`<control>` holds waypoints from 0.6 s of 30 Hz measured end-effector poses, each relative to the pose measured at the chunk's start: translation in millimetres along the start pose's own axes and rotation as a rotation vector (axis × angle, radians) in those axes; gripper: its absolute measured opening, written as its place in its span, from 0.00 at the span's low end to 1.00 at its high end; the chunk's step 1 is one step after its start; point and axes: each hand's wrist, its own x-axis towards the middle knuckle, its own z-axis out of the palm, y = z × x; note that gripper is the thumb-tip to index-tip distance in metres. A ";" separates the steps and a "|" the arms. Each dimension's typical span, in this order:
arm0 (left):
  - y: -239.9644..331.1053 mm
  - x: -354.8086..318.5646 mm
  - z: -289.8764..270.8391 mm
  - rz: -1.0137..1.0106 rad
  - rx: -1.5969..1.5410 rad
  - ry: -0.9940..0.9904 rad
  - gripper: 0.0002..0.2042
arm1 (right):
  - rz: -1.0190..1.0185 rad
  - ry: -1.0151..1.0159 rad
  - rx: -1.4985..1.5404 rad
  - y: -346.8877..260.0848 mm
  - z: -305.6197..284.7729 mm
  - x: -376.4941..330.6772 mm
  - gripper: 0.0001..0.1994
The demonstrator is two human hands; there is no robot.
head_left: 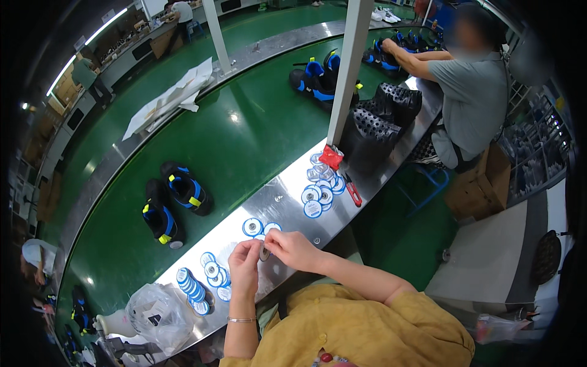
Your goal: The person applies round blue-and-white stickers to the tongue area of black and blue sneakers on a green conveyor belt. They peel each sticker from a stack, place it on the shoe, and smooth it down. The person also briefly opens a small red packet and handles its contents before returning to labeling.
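Both my hands meet over the metal ledge in a pinch. My left hand (244, 264) and my right hand (292, 249) hold a small round disc (265, 252) edge-on between their fingertips; the fingers partly hide it. Just beyond them lie a few white discs with blue rims (252, 227), one with a dark round centre. To the left of my left hand are a loose group of similar discs (214, 273) and an overlapping row of them (191, 286). More discs (313, 208) lie to the right, beside clear round pieces (319, 171), a red packet (331, 157) and red-handled thread snips (353, 192).
A pair of black-and-blue shoes (177, 205) sits on the green conveyor belt (238, 147). A clear plastic bag (160, 318) stands at the ledge's left end. A white post (347, 79) and black bags (376, 125) are at the right. Beyond, a seated co-worker (471, 104) handles shoes.
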 end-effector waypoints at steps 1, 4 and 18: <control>-3.1 -1.0 -1.2 0.038 0.122 0.021 0.06 | 0.028 -0.002 0.040 -1.6 -0.4 -1.9 0.06; -5.1 -4.8 8.7 0.087 0.246 0.009 0.07 | 0.064 -0.020 0.122 -2.0 -4.7 -3.8 0.08; -34.0 -30.3 42.7 0.667 1.175 -0.077 0.08 | 0.175 0.248 0.343 45.3 -52.0 -54.3 0.04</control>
